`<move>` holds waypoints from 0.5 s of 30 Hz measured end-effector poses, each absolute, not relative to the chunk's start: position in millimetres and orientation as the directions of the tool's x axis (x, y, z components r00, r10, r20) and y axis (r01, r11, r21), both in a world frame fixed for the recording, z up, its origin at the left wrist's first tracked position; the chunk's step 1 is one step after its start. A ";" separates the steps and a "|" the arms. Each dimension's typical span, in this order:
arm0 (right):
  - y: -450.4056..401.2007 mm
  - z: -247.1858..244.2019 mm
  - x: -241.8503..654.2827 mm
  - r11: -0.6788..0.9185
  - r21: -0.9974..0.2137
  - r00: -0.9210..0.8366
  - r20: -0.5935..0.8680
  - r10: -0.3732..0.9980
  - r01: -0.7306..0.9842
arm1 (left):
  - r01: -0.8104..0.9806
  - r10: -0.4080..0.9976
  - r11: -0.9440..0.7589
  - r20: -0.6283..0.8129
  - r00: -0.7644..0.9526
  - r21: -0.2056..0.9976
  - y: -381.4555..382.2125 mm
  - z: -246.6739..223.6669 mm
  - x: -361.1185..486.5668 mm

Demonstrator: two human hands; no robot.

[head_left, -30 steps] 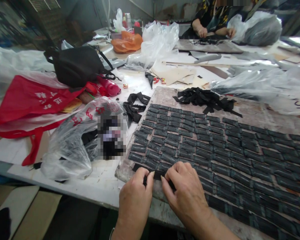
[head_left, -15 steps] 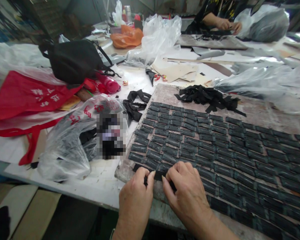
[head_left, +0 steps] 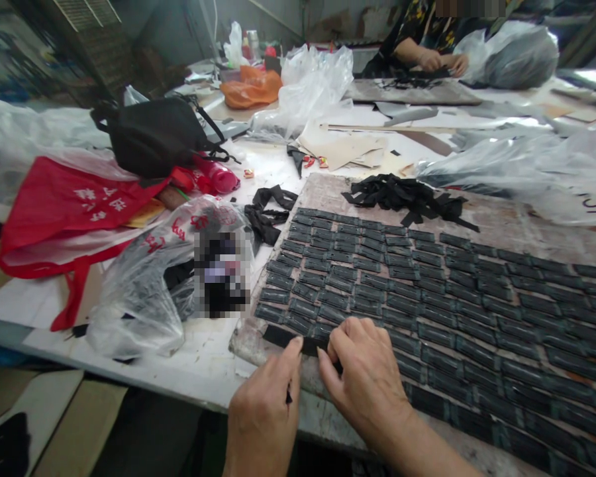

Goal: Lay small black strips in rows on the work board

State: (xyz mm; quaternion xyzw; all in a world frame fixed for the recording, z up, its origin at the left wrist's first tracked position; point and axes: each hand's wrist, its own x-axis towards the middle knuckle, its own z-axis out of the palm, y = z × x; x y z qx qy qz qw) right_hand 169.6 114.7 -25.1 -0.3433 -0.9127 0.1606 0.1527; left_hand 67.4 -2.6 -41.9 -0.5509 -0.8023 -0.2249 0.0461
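Observation:
Many dark strips (head_left: pixel 398 286) lie in rows on a worn board (head_left: pixel 318 192). A black fabric strip (head_left: pixel 281 336) lies along the board's near left edge. My right hand (head_left: pixel 365 358) has bent fingers pressed at the right end of this strip, its fingertips partly hidden. Beside it, my left hand (head_left: pixel 268 404) is closed, with its thumb and index tip near the strip's lower edge. A small dark bit shows between its fingers; I cannot make out what it is. Behind the rows sits a pile of black strips (head_left: pixel 407 197).
Left of the board are a clear plastic bag (head_left: pixel 139 311), a red bag (head_left: pixel 69 212), a black bag (head_left: pixel 153 136) and black fabric pieces (head_left: pixel 265 222). Across the table, a person's hands (head_left: pixel 442 63) work beside a stuffed plastic bag (head_left: pixel 516 56).
My left hand has drawn slightly down and left, off the black strip, uncovering more of it. My right hand stays at the strip's right part. The view has shifted slightly.

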 end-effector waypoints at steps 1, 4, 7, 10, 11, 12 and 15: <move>115.1 -24.7 169.4 0.712 -0.395 -0.715 0.171 0.678 0.580 | 0.918 0.893 0.270 0.282 -0.351 0.290 -6.1 -44.7 68.7; 116.9 -23.4 170.4 0.718 -0.398 -0.712 0.194 0.675 0.572 | 0.930 0.927 0.291 0.175 -0.332 0.225 -13.0 -52.0 72.1; 118.9 -22.0 175.7 0.753 -0.411 -0.733 0.247 0.634 0.513 | 0.935 0.931 0.307 0.150 -0.334 0.175 -15.0 -55.2 73.7; 120.1 -22.5 185.1 0.819 -0.409 -0.772 0.329 0.544 0.403 | 0.940 0.936 0.305 0.136 -0.325 0.151 -16.0 -55.8 74.2; 120.2 -23.6 188.5 0.845 -0.395 -0.790 0.353 0.501 0.360 | 0.941 0.936 0.306 0.135 -0.326 0.148 -16.4 -56.1 74.3; 120.2 -25.3 191.6 0.872 -0.371 -0.808 0.375 0.455 0.319 | 0.940 0.935 0.309 0.134 -0.328 0.145 -16.9 -56.5 74.4; 118.8 -33.1 198.1 0.929 -0.264 -0.839 0.415 0.351 0.258 | 0.941 0.936 0.311 0.131 -0.328 0.136 -17.9 -58.1 74.8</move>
